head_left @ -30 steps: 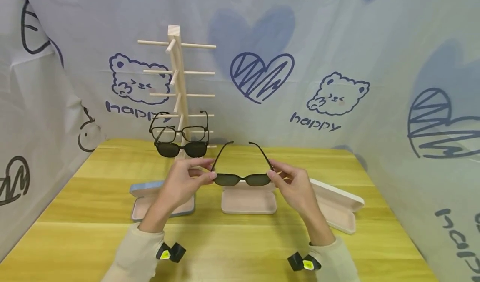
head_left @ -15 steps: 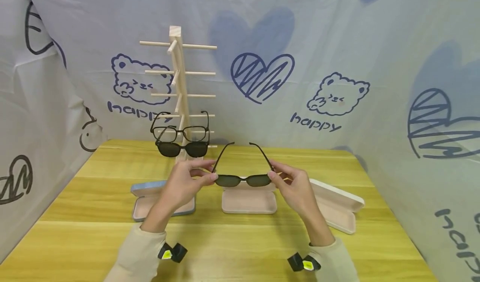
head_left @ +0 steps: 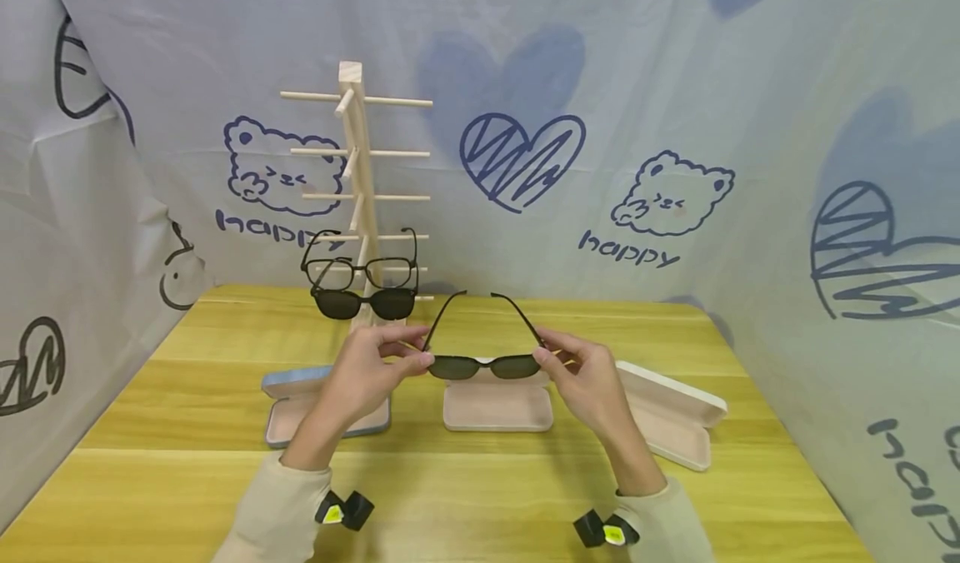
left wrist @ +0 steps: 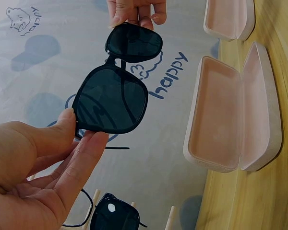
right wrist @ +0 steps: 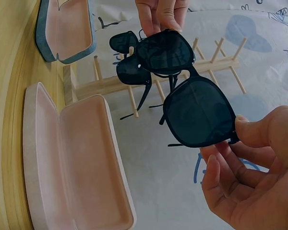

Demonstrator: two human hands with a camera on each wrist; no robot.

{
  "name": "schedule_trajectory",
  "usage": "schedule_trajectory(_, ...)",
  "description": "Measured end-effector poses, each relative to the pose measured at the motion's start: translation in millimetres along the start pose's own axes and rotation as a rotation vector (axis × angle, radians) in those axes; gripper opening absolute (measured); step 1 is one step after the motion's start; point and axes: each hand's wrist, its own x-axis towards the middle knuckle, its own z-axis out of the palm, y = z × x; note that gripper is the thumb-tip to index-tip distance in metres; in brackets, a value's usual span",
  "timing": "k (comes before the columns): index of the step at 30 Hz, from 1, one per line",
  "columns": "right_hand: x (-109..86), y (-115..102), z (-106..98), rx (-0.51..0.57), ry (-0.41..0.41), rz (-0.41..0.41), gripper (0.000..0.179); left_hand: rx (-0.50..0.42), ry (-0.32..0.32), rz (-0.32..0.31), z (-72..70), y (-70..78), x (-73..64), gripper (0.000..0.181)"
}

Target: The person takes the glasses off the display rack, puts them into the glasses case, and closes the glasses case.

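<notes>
Between both hands a pair of black sunglasses (head_left: 453,367) is held up level, its temples unfolded and pointing away. My left hand (head_left: 367,371) pinches the left hinge corner with thumb and fingers; my right hand (head_left: 588,376) pinches the right one. In the left wrist view the dark lenses (left wrist: 110,100) face the camera, the thumb resting at the frame's edge. Below and behind the sunglasses lies an open pink-lined case (head_left: 497,407), its raised lid partly hidden by them.
Left stands a wooden peg rack (head_left: 360,146) carrying clear-lens glasses (head_left: 330,273) and dark sunglasses (head_left: 337,304) on its lower pegs. An open blue case (head_left: 281,417) sits partly behind the left forearm. Another open case (head_left: 675,417), white outside, lies beyond the right hand. Printed cloth surrounds the table.
Both hands keep the same grip on the sunglasses, which stay almost in place. The whole head view has shifted slightly, so everything appears a little lower.
</notes>
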Motion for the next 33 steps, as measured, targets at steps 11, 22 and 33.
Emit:
schedule_trajectory(11,-1.1,1.2,1.1,-0.015,0.015,-0.020,0.029,-0.010,-0.006,0.003,1.5,-1.6,0.3,0.040)
schedule_trajectory(22,-0.8,1.7,2.5,-0.039,0.014,-0.045,0.020,0.037,0.009,0.014,0.9,-1.3,1.1,0.037)
schedule_trajectory(33,0.5,1.9,3.4,-0.069,0.016,-0.067,0.016,0.076,0.019,0.005,-0.3,-0.2,1.8,0.036)
